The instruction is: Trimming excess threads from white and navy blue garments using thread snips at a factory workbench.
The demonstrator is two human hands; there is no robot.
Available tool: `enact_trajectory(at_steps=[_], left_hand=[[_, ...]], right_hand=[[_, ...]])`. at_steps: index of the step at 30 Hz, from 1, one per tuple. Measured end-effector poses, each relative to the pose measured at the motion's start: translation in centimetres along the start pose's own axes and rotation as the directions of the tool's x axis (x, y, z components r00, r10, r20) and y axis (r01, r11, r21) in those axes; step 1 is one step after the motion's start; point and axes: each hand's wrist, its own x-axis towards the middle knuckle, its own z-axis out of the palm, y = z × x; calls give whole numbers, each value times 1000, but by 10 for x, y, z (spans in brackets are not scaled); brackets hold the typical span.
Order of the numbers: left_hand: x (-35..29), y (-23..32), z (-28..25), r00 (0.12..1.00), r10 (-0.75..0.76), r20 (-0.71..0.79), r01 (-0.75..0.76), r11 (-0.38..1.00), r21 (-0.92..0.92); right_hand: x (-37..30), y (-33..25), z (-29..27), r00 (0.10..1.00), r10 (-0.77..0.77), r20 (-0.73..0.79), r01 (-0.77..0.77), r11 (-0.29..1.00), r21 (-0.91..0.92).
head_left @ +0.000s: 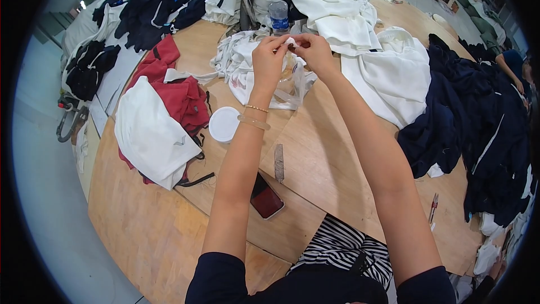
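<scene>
Both arms reach out across the wooden table, and my hands meet near its far side. My left hand and my right hand pinch a small white piece between their fingertips. It looks soft, but its kind is too small to make out. Right below the hands lie a clear plastic bag and a heap of crumpled white cloth. A water bottle with a blue label stands upright just beyond my fingers.
White garments and navy garments pile up on the right. A white piece covers red cloth at left. A round white lid, grey strip, phone and red-handled tool lie nearer.
</scene>
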Motion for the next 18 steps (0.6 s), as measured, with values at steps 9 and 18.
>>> enact_trajectory(at_steps=[9,18], left_hand=[[0,-19,11,945,-327,25,303,843,-444],[6,-16,10,928,-369,62,368,873,-319]], right_hand=[[-6,-4,5,968,252,-9,-229,894,386],[-5,-5,14,962,249,-112,-210,937,281]])
